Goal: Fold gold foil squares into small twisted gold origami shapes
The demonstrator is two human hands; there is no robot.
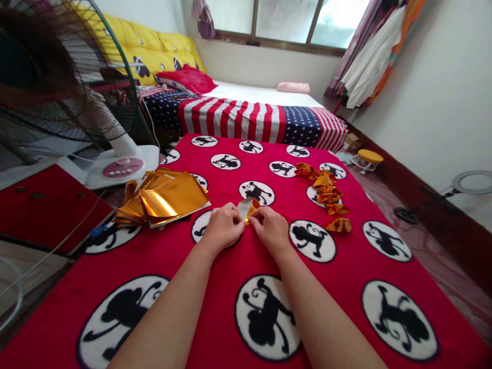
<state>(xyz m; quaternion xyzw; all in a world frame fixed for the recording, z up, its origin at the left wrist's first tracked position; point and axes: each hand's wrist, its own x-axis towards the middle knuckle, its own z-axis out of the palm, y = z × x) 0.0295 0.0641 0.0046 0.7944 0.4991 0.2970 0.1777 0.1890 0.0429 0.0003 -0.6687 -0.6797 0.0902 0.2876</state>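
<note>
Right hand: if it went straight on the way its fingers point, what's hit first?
The small foil piece that the right hand pinches at its fingertips. Just beyond, probably the left hand; depth is unclear from this single view.

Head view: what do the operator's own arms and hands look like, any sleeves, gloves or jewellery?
The left hand and right hand are ungloved. The left forearm and right forearm are bare as far as they show, with no sleeve in view. No watch, bracelet, cable or marking is visible; some fingers are partly hidden, so rings can't be fully ruled out.
</note>
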